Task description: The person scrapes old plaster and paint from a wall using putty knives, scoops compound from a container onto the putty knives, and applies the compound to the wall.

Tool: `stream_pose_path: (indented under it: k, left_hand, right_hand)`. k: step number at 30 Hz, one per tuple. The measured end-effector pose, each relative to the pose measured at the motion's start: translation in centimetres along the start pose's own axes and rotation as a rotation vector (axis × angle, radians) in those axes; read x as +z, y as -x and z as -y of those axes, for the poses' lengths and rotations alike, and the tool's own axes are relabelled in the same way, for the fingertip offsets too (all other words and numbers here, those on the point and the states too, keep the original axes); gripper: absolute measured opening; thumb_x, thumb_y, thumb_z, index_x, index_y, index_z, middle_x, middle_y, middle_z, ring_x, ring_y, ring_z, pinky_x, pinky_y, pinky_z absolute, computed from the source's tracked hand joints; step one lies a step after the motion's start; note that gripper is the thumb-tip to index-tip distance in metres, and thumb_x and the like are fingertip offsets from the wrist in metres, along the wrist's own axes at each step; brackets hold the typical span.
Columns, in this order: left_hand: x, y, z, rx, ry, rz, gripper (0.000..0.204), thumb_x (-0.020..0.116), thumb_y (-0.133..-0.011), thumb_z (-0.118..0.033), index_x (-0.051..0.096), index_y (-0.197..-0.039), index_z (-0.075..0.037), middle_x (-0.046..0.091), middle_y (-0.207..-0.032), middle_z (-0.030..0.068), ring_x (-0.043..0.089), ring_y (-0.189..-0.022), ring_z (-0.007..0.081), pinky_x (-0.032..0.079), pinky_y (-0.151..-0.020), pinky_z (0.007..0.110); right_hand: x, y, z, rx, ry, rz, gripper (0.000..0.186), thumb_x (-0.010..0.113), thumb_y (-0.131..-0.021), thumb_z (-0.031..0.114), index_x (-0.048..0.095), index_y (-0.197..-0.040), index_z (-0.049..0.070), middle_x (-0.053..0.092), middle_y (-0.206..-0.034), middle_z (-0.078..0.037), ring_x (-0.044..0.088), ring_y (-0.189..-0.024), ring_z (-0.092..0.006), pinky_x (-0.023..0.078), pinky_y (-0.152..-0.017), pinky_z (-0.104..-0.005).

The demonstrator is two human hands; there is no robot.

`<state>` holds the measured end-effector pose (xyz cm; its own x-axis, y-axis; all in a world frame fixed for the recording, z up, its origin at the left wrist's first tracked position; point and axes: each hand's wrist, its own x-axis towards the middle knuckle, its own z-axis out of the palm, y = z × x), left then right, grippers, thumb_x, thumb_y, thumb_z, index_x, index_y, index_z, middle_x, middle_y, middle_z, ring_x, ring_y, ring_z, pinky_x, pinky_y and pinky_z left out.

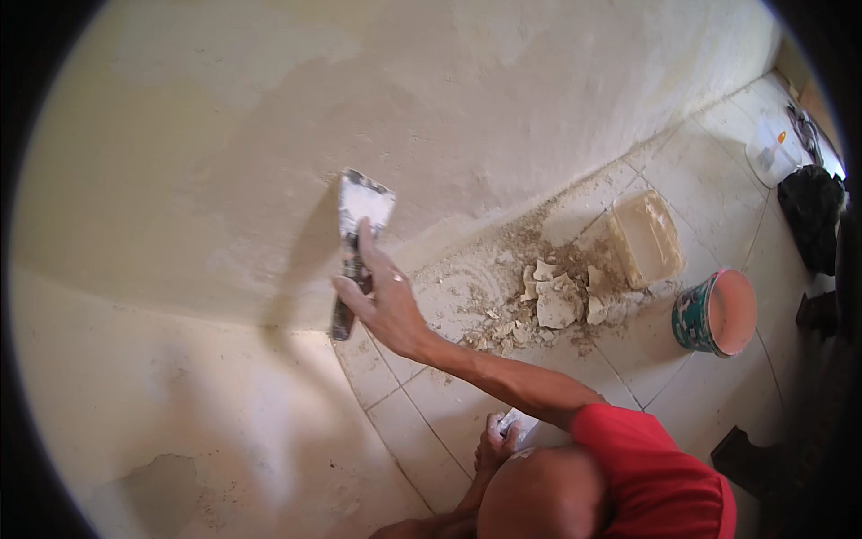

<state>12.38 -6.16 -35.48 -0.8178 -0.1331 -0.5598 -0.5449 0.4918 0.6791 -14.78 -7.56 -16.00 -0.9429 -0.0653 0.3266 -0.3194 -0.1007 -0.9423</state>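
Note:
My right hand [386,301] is closed round the dark handle of a putty knife [366,202]. White paste coats much of its wide blade, which is held up at the lower part of the plastered wall [269,153]. The index finger stretches along the handle to the blade. Lower in the view, by my bent knee [543,494], my left hand [494,445] grips a flat object smeared white [518,420]. My fingers and knee partly hide that object, so its kind does not show.
Broken plaster pieces [558,301] and crumbs litter the tiled floor [431,440] along the wall. Beyond them stand a smeared rectangular tub [648,238] and a green bucket [696,316] with a pinkish inside. A clear container [772,160] and a black bag [808,216] sit at far right.

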Motion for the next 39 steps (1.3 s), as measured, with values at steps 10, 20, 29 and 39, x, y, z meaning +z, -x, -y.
stream_pose_path:
  k: [10, 20, 29, 39]
  left_hand:
    - [-0.4, 0.9, -2.0, -0.044, -0.073, -0.046, 0.051, 0.062, -0.088, -0.042, 0.052, -0.124, -0.006, 0.068, -0.099, 0.0233, 0.066, -0.092, 0.0402, 0.05, -0.08, 0.046]
    - [-0.8, 1.0, -1.9, -0.118, -0.024, -0.018, 0.052, 0.061, -0.088, -0.045, 0.052, -0.125, -0.01, 0.068, -0.102, 0.0211, 0.065, -0.095, 0.0395, 0.048, -0.084, 0.047]
    - [-0.9, 1.1, -2.8, -0.039, -0.061, -0.056, 0.05, 0.065, -0.088, -0.039, 0.053, -0.122, -0.004, 0.068, -0.094, 0.0249, 0.067, -0.086, 0.0401, 0.051, -0.075, 0.045]
    - [-0.6, 1.0, -2.4, -0.059, -0.154, -0.091, 0.049, 0.064, -0.088, -0.038, 0.053, -0.121, -0.003, 0.068, -0.091, 0.0252, 0.067, -0.084, 0.0388, 0.051, -0.074, 0.045]
  right_hand:
    - [-5.3, -4.4, 1.0, 0.108, -0.287, -0.226, 0.078, 0.051, -0.098, 0.023, 0.0, -0.152, -0.003, 0.061, -0.088, -0.016, 0.061, -0.06, -0.0166, 0.054, -0.044, -0.0252]
    - [-3.1, 2.1, -2.2, 0.016, 0.0, -0.031, 0.086, 0.056, -0.095, 0.022, -0.004, -0.151, -0.004, 0.058, -0.103, -0.02, 0.061, -0.086, -0.0258, 0.054, -0.068, -0.0346]
    - [-4.5, -3.0, -2.5, -0.004, 0.023, -0.222, 0.085, 0.057, -0.095, 0.023, -0.001, -0.152, -0.002, 0.058, -0.094, -0.016, 0.06, -0.071, -0.0187, 0.053, -0.047, -0.0281]
    - [-7.0, 2.1, -6.1, 0.272, -0.17, -0.164, 0.086, 0.053, -0.096, 0.027, -0.006, -0.153, 0.001, 0.061, -0.097, -0.018, 0.061, -0.07, -0.0209, 0.055, -0.058, -0.0329]
